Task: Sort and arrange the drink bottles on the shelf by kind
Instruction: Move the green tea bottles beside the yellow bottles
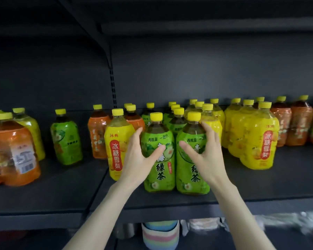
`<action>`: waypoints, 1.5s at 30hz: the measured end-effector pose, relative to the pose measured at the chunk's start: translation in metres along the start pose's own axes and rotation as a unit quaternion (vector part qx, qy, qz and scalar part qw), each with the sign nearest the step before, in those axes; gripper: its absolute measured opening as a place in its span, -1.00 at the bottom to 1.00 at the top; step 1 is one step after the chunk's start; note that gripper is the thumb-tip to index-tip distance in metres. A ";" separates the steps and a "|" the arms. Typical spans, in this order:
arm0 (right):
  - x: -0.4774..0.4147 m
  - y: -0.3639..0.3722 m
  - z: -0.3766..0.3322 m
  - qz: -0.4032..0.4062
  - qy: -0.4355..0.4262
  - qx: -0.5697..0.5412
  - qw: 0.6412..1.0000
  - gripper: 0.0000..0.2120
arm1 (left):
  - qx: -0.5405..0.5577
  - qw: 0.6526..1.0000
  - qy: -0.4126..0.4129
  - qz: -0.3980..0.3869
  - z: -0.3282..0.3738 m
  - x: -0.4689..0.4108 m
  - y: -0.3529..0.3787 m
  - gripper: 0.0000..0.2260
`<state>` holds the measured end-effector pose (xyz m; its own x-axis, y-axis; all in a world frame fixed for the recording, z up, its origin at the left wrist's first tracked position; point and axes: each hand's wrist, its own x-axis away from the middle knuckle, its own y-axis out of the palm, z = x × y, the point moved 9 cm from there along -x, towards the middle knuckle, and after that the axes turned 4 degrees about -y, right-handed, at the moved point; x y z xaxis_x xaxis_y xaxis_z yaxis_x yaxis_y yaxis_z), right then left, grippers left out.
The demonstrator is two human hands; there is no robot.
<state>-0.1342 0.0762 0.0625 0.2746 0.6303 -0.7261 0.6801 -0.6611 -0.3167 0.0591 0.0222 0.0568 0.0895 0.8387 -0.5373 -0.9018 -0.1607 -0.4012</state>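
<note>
Far to the left of the green pair point(175, 184) an orange pack point(13, 152) stands near the front of the shelf point(278, 188). Closer to the pair come a lone green bottle point(66, 141), then an orange bottle point(98, 136). A yellow bottle point(117, 147) stands just beside the pair's left flank.

The left hand point(139, 159) wraps the left green bottle point(161, 174) from its outer side. Its fingers curl round the flank, between it and the yellow bottle, and the thumb lies across the front of the label. The right hand point(208, 157) mirrors this on the right green bottle point(190, 179), with fingers round the outer flank and thumb on the label. Each grip is wide, spanning a bottle's body below the shoulder.

Both bottles of the pair stand upright and touch each other near the shelf's front edge. They are directly ahead of a green row point(175, 121) lined up behind them. Right of the pair sits a yellow cluster point(255, 141), and beyond it are orange bottles point(296, 123).

As I judge it, the coming move turns on two facts. Each bottle lies inward of its hand, so the pair is pressed between the two palms, and the green row lies straight behind the pair. Sliding the pair back, kept upright, would join it to that row. The lone green bottle, off to the pair's left, is nearer the left hand.
</note>
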 end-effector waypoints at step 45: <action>0.008 0.018 0.028 0.056 0.093 -0.133 0.985 -0.02 | 0.182 0.979 -0.094 0.012 -0.086 -0.078 0.045 -0.23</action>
<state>-0.1393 0.0582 0.0335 0.4607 0.6401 -0.6148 0.7860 -0.6160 -0.0524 0.0478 -0.0953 0.0174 0.0191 0.9231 -0.3840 -0.9966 -0.0130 -0.0810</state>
